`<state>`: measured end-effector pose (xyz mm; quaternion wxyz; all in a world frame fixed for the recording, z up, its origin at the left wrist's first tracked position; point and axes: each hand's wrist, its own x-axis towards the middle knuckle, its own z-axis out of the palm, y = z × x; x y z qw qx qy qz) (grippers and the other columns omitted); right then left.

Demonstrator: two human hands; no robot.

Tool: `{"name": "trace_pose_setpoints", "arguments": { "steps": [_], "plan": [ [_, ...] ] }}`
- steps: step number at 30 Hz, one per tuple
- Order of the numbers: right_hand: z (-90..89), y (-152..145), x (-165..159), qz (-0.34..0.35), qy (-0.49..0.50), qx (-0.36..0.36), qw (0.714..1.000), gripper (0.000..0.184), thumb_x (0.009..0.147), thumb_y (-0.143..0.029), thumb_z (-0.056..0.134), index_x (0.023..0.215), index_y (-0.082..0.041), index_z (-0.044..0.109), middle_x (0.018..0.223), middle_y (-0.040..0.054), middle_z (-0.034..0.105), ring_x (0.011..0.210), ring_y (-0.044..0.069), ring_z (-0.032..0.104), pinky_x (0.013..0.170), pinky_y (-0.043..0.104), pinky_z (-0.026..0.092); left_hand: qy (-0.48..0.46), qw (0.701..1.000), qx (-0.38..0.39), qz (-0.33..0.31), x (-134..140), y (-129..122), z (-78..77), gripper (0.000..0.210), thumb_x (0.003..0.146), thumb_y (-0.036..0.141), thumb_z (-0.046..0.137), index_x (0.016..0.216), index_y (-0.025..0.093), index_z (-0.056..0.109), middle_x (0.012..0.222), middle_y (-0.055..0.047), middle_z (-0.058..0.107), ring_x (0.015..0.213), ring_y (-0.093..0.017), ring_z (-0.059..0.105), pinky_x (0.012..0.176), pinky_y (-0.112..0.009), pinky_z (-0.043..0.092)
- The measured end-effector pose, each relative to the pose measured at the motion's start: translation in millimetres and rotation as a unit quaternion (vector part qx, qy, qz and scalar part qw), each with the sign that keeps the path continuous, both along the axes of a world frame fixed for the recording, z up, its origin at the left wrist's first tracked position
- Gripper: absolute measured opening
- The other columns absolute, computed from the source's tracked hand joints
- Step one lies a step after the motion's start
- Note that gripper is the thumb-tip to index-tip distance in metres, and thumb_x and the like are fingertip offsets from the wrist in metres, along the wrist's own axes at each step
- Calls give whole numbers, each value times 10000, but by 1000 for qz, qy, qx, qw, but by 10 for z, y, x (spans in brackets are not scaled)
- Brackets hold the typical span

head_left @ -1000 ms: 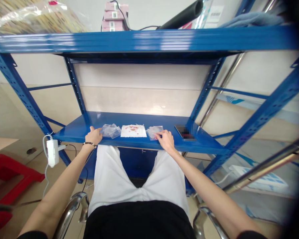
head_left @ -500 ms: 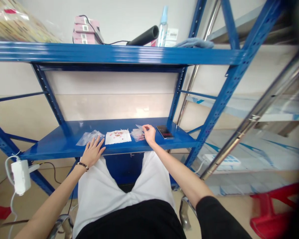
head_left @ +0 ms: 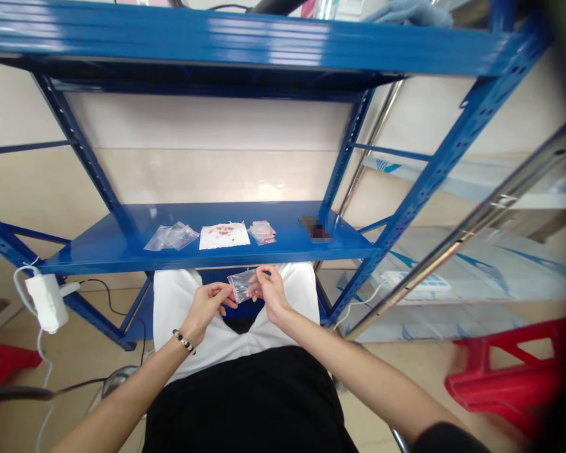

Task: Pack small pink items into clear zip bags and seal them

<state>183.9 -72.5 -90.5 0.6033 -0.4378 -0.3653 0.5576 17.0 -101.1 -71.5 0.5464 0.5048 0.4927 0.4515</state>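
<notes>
Head view: pinching a clear bag (head_left: pixel 241 286) by its left end with left hand (head_left: pixel 206 308), by its right end with right hand (head_left: pixel 271 291). Holding it over white trousers (head_left: pixel 170 297), just off front edge of blue shelf (head_left: pixel 283 217). Got, left corner to right corner: loose bags (head_left: pixel 172 236), white paper (head_left: pixel 210 240) with pink bits (head_left: pixel 224 230), bag stack (head_left: pixel 262 231), blurred dark flat thing (head_left: pixel 314 228).

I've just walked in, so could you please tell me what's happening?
A seated person holds a small clear plastic bag between left hand and right hand, in front of the blue metal shelf. On it, a white rectangular sheet with small reddish pieces lies between two piles of clear plastic bags.
</notes>
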Motion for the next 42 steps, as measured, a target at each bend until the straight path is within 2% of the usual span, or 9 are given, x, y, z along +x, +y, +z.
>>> {"name": "trace_pose_setpoints", "arguments": {
  "steps": [4,13,19,22,26,29,32,38,42],
  "plan": [
    [-11,60,9,2,1,-20,1000,314,779,-407,668,919,-235,446,660,-44,602,458,142,615,348,193,393,-29,998,-61,-14,-99,-24,-68,367,765,477,731,911,141,709,935,-139,729,774,-207,702,548,-235,478],
    [-91,-70,-19,42,8,-72,996,368,759,-264,663,1023,-250,407,640,-60,605,449,143,594,375,223,446,-104,993,-27,-51,-95,-93,-126,374,816,496,684,866,125,698,834,-110,710,756,-179,674,623,-246,508],
    [-184,-4,26,41,-14,-73,996,335,765,-254,594,1041,-241,405,672,-47,581,505,146,584,422,236,453,-64,995,-9,-75,11,-50,-216,341,788,466,721,875,136,707,806,-101,711,769,-199,683,619,-253,501],
    [-158,13,36,33,-104,-31,994,331,761,-265,569,1057,-234,424,769,-15,581,641,169,606,525,286,514,-29,998,12,-58,31,-10,-250,319,781,459,719,812,143,701,765,-97,716,727,-191,675,603,-250,482],
    [26,-66,75,-37,-288,151,945,306,769,-242,597,1062,-224,509,1006,49,597,945,195,592,793,334,520,14,998,45,-43,-2,-27,-210,288,782,438,710,757,151,693,719,-84,713,666,-169,652,578,-241,453],
    [135,-158,69,63,-320,209,922,104,856,-316,585,892,-219,592,862,28,640,809,181,607,755,310,496,33,997,60,-42,-21,-45,-169,275,764,419,725,715,155,667,650,-60,689,585,-148,617,534,-232,424],
    [109,-202,15,172,-285,183,925,200,857,-391,628,785,-205,633,746,18,661,692,171,616,669,286,488,35,995,76,-57,-24,-17,-162,271,753,390,737,676,160,615,623,-41,675,542,-134,597,518,-225,417],
    [58,-109,12,226,-185,91,952,273,773,-436,719,764,-173,647,666,9,648,572,148,614,567,261,492,46,988,86,-117,-55,116,-202,276,768,404,735,749,143,647,709,-68,706,601,-155,640,570,-242,469],
    [156,-101,59,257,-176,94,945,251,795,-406,697,735,-173,624,645,5,645,585,148,627,598,272,513,60,983,90,-145,-72,79,-137,289,820,418,679,779,132,682,686,-80,703,603,-157,630,520,-223,411]
  ]
}}
